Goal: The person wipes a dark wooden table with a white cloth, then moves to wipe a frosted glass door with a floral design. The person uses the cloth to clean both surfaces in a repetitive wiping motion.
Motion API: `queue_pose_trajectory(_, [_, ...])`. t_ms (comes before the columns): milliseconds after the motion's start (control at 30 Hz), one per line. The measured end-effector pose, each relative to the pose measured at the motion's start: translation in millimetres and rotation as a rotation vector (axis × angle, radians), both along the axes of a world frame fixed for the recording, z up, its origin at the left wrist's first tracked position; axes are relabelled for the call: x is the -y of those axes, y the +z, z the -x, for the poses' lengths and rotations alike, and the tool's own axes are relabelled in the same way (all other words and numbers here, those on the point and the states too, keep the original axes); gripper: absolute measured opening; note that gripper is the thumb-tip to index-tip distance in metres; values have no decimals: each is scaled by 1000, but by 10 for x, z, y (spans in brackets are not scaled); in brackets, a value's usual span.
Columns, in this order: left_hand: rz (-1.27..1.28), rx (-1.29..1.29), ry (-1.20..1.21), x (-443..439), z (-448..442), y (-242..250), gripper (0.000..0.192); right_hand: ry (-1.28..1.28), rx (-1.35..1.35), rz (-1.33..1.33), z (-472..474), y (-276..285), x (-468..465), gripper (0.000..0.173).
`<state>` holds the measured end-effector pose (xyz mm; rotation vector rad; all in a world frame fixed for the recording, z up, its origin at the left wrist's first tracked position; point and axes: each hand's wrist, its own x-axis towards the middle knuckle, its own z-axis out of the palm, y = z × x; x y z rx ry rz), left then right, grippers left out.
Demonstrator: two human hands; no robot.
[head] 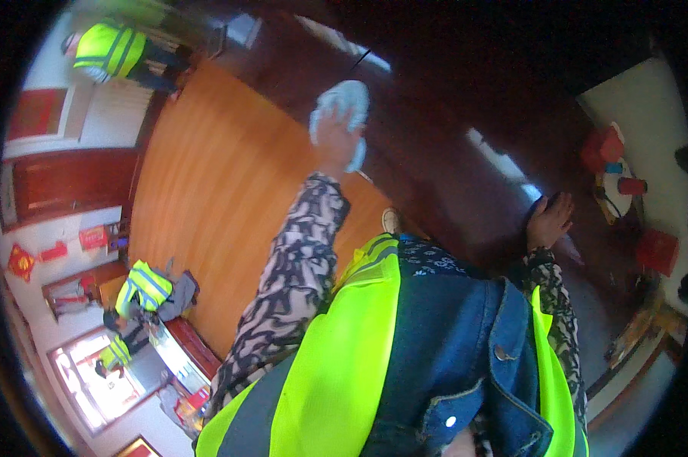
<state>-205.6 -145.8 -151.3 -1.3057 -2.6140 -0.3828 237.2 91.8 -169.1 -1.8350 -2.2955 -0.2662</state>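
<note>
My left hand (337, 140) is spread on a pale blue cloth (352, 97), pressing it against a dark brown polished surface (435, 125) near its edge. Light reflects off that surface in bright streaks. To the right, my right hand (549, 220) rests flat on the same dark surface beside one streak, holding nothing. Both forearms wear patterned sleeves (304, 240). A yellow high-visibility vest (332, 354) over a denim jacket (446, 331) fills the lower middle of the view.
An orange-brown wooden floor (224, 171) extends to the left, with a shoe (389, 220) by the dark edge. People in yellow vests stand at the upper left (112, 51) and lower left (147, 288). Red items (657, 252) and a white tray-like object (613, 191) lie far right.
</note>
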Motion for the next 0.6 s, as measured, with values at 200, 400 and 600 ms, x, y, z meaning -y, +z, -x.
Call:
queue_pose_trajectory(200, [3,-47,341,216,1288,-159,56,18,-62,8,-137,57,30,57])
queue_pose_trajectory(400, [84,-300,184,-409,1722,-223,55,21,-104,13,-164,134,169,55])
queue_pose_trajectory(600, [118,-114,-118,-2089,667,20,50,-34,-83,104,-188,193,218,57])
